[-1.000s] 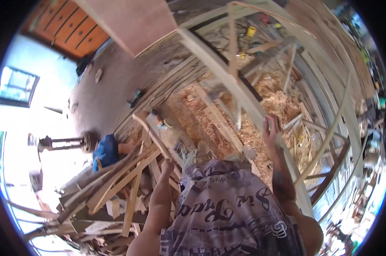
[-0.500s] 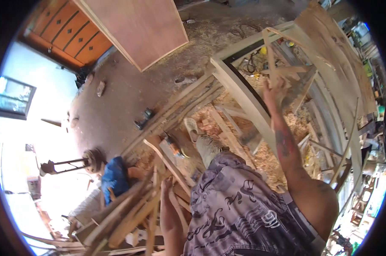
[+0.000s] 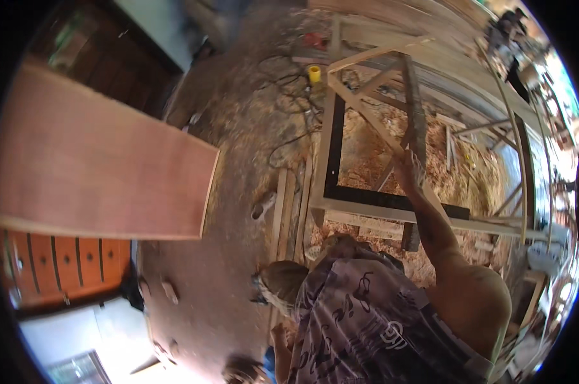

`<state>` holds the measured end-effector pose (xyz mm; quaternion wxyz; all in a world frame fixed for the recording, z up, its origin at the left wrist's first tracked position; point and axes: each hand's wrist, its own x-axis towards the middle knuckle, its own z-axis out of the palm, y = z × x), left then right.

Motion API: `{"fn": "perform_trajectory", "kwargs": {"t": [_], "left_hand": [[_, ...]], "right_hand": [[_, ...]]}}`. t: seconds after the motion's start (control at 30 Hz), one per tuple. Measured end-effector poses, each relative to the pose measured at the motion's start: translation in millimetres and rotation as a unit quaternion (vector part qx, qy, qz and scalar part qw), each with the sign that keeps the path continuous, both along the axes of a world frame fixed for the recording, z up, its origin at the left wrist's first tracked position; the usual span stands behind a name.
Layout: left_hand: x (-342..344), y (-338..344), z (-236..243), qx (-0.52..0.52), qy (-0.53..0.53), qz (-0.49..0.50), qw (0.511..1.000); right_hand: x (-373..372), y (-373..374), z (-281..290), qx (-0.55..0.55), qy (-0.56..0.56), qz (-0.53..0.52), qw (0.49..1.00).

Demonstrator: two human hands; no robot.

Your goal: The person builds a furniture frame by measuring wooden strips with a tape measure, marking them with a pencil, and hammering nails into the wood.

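My right hand (image 3: 410,169) is closed around a thin wooden strip (image 3: 366,115), which reaches away to a corner where it meets another strip (image 3: 379,51). These joined strips are held over a pale wooden frame (image 3: 366,208) with dark bars along its inner edges. At the lower middle, my left hand (image 3: 280,334) hangs low beside my shirt. It is small and partly shaded, so whether its fingers are curled or apart is unclear.
Wood shavings (image 3: 366,153) cover the ground inside the frame. Long boards (image 3: 280,211) lie left of it. A yellow object (image 3: 314,74) and dark cables (image 3: 283,83) are farther off. A large reddish plywood panel (image 3: 104,160) stands at left, near an orange drawer front (image 3: 65,265).
The view has turned right, so the plywood panel now sits at far left and the frame nearer the middle. My right hand still grips the strip.
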<state>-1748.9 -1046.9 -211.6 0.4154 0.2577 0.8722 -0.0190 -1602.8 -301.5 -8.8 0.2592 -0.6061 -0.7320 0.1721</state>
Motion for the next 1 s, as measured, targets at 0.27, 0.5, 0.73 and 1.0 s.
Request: {"fn": "perform_trajectory", "kwargs": {"t": [0.27, 0.5, 0.73, 1.0], "left_hand": [[-357.1, 154.9, 11.3, 0.131, -0.138, 0.365, 0.911], [-706.4, 230.4, -34.0, 0.197, -0.153, 0.287, 0.925], [-876.8, 317.7, -45.7, 0.051, -0.091, 0.178, 0.978], [-978.6, 539.8, -68.7, 0.059, -0.17, 0.177, 0.968]], "right_hand": [[-7.0, 18.9, -10.8, -0.117, -0.157, -0.177, 0.965], [-33.5, 37.0, -79.2, -0.1, -0.149, -0.307, 0.935], [-223.4, 86.5, -20.1, -0.006, -0.153, -0.258, 0.954], [-467.4, 226.9, 31.0, 0.172, -0.143, -0.096, 0.97]]}}
